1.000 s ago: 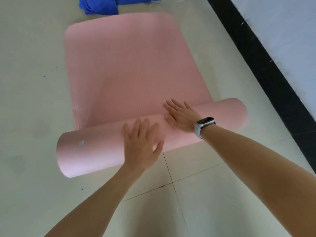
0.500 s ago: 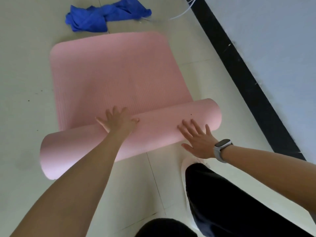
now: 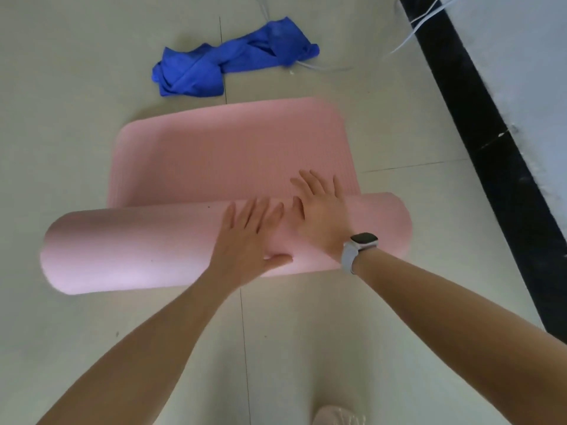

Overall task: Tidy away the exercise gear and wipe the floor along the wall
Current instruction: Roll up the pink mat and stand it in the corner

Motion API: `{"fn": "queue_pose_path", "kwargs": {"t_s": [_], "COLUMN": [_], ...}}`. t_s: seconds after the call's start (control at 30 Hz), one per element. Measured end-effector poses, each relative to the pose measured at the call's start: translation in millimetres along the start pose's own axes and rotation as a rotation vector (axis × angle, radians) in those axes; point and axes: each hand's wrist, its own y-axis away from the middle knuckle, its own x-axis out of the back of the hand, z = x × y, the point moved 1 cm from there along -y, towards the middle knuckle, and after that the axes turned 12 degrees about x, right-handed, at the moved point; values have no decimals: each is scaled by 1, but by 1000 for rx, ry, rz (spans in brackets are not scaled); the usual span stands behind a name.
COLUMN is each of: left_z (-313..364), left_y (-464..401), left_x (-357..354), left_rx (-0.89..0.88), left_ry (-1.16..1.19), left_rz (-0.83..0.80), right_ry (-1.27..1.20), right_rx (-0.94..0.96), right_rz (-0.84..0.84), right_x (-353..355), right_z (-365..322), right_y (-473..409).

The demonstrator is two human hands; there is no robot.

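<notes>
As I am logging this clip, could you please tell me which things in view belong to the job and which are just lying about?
Belongs to the job:
- pink mat, half rolled
- left hand and right hand, flat on the roll
- blue cloth

Lying about:
- white cable by the wall
- wristwatch
- shoe

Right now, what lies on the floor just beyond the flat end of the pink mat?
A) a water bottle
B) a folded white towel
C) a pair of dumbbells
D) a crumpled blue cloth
D: a crumpled blue cloth lies on the floor past the unrolled end of the pink mat, apart from it.
</notes>
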Motion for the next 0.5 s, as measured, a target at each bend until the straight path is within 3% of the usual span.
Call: {"fn": "queue_pose_path", "kwargs": {"t_s": [0.07,0.13,0.2,0.3,0.5], "left_z": [-15,-18,-12,-2,-20], "left_y": [-45,-73,-83,-83,-94], "left_x": [23,43,58,72,62], "left_rx": [66,248,354,298,45], "left_ry": [-23,7,80,114,-41], "left_rz": [-106,-185,-146,-52,-73], "right_ry": [50,67,83,70,7], "right_rx": [18,-12,-18,-10,-18], "right_rz": [209,126,-67,-266,-230], "right_x": [2,-3,-12,-17,6], "right_z": [1,3,8,28,55], "right_y": [20,45,60,38,-66]}}
